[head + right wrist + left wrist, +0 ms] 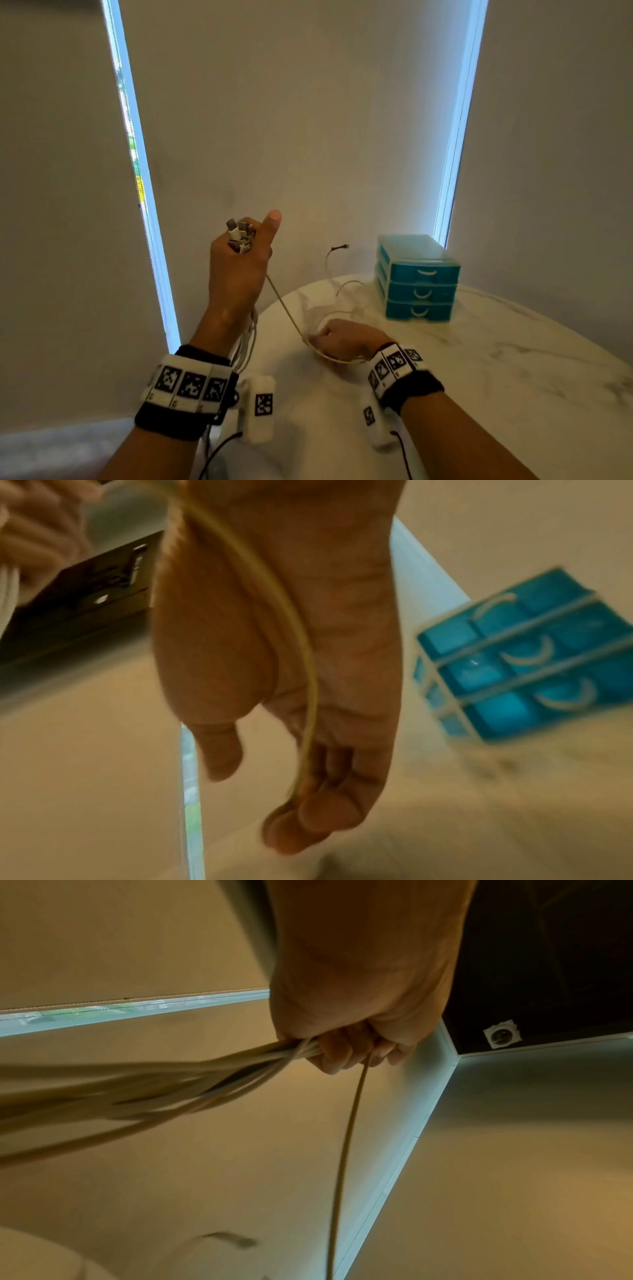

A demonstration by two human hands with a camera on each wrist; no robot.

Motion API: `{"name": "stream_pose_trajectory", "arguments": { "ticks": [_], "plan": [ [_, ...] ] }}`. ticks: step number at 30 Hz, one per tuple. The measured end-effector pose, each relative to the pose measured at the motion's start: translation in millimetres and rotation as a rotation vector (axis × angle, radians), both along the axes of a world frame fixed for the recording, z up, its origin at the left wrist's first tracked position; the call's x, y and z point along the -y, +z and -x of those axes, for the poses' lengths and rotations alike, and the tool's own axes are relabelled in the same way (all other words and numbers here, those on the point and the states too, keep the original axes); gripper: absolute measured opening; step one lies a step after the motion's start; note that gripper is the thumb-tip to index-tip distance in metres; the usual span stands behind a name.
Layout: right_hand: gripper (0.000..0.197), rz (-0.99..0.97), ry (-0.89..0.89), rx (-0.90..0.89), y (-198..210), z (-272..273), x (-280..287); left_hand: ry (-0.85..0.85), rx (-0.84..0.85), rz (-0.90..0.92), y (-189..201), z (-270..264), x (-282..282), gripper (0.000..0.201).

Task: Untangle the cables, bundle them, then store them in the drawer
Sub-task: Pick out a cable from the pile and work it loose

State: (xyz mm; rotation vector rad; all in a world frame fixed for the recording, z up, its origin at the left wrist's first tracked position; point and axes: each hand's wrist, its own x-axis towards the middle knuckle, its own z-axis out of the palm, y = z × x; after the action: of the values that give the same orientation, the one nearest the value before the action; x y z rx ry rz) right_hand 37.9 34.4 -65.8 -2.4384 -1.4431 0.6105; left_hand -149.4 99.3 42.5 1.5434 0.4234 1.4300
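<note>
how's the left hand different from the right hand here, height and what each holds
The left hand is raised well above the table; the right hand sits low, just over the tabletop. The left hand grips a whole bunch of cables with their plugs sticking up from the fist; the right hand holds just a single cable in its curled fingers. Both hold that same taut cable, stretched between them.

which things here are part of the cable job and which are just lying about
Job: cable bundle gripped in left hand; single cable running to right hand; loose cable on table; blue drawers, all shut.

Lying about: window blinds.
</note>
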Motion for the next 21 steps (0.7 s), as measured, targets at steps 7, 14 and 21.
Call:
{"name": "stream_pose_trajectory", "arguments": {
  "ticks": [7, 14, 21],
  "plan": [
    [0.047, -0.560, -0.506, -0.648, -2.3, -43.7, 28.1, -0.037, -0.014, 0.024, -17.2, -17.7, 6.8, 0.045],
    [0.024, -0.907, -0.778, -1.167, -29.5, -60.4, 30.8, -0.059, -0.036, -0.002, -16.1, -23.5, 11.7, 0.046],
    [0.034, -0.897, -0.782, -1.220, -11.1, -55.3, -14.5, -0.016, 0.028, -0.001, -0.6, 6.0, -13.6, 0.046]
  ]
}}
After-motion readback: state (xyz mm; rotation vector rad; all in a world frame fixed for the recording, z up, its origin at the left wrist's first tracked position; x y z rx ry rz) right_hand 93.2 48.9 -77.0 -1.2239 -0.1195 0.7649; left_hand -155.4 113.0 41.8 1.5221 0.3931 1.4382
